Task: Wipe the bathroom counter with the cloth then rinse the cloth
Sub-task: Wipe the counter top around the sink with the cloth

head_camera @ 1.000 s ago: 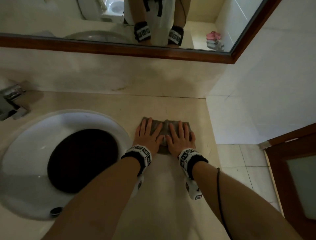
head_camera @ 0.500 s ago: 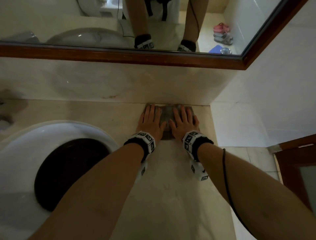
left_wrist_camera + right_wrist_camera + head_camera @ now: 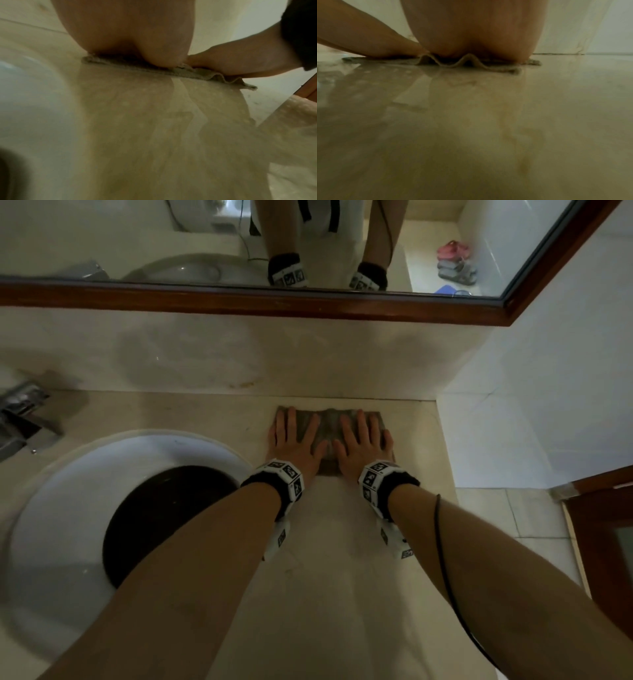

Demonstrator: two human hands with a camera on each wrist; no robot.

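Both hands are flat on the cloth (image 3: 329, 429), left hand (image 3: 295, 442) and right hand (image 3: 363, 444) side by side with fingers straight, pressing it rather than gripping. Compared with half a second ago, the cloth has slid a bit back from the counter's (image 3: 335, 559) rear edge toward the front. It's still near the back right corner, right of the sink (image 3: 61, 491), with its near edge rippled up under the palms.

My forearms bare, no sleeves, black wristband on my left wrist (image 3: 274, 486) faced with white blocks printed with black square markers, same band on my right wrist (image 3: 385, 482), thin black cable (image 3: 442, 546) along my right forearm, lower right of frame
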